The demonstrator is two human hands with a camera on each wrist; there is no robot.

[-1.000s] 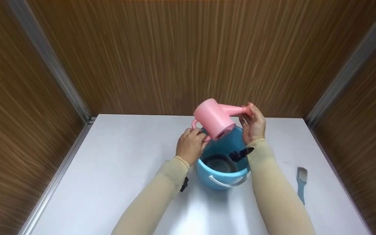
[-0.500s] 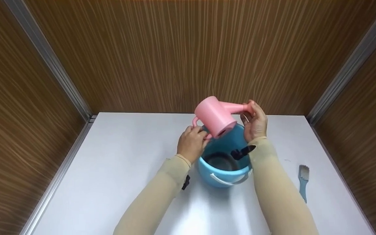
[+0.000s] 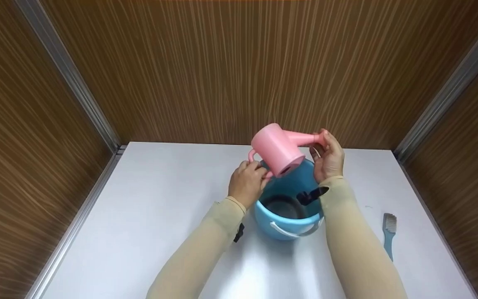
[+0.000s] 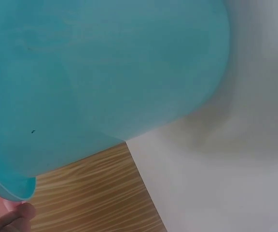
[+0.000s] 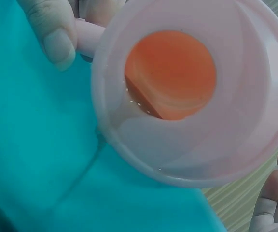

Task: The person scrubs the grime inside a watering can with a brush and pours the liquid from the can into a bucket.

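A pink watering can [image 3: 276, 147] is tipped over above a light blue bucket [image 3: 282, 228], its top opening facing down and toward me. My left hand [image 3: 247, 182] grips the can's handle at the left. The right hand [image 3: 330, 158] pinches the spout's end on the other side. In the right wrist view the can's round opening [image 5: 173, 72] shows an orange-lit inside, and part of the left hand [image 5: 52, 29] is on the handle. The left wrist view is mostly filled by the bucket's side [image 4: 105, 72], with fingertips [image 4: 18, 217] at the lower left corner.
A small brush [image 3: 389, 234] with a blue-grey handle lies on the white table [image 3: 172, 199] at the right. The bucket's white handle [image 3: 288, 233] hangs at its front. Wood-grained panels [image 3: 239, 70] close in the table at the back and both sides.
The hands, the watering can and the bucket keep nearly the same places relative to each other. The whole view has shifted slightly, with everything a little further right.
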